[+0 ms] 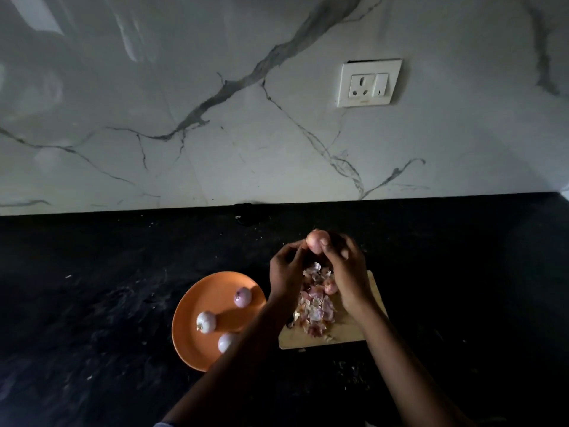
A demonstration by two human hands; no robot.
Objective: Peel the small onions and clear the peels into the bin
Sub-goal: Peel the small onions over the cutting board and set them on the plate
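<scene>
An onion (314, 240) is held up at the centre of the frame, above the far end of the board (354, 332), between both hands. The right hand (346, 278) is curled round it, with the thumb pressed on its near face; the left hand (284, 271) is brought in from the left with its fingertips pinched against the onion's side. Its skin looks orange-brown, so the peeling step is judged to be in hand and this onion not yet bare. Whether a flap of skin is already lifted cannot be told in the dim light.

A heap of peels (315, 309) lies on the board below the hands, right of centre. Three peeled onions (242, 296) are set apart on the orange plate (215, 288) at lower centre-left, on the black counter (107, 288). No bin is seen.

For the next move, a loose edge of skin must be caught by the left fingertips and drawn off while the onion is kept steady or turned by the right hand. The peels are best dropped onto the heap. Clearing to the bin is judged to come later.
</scene>
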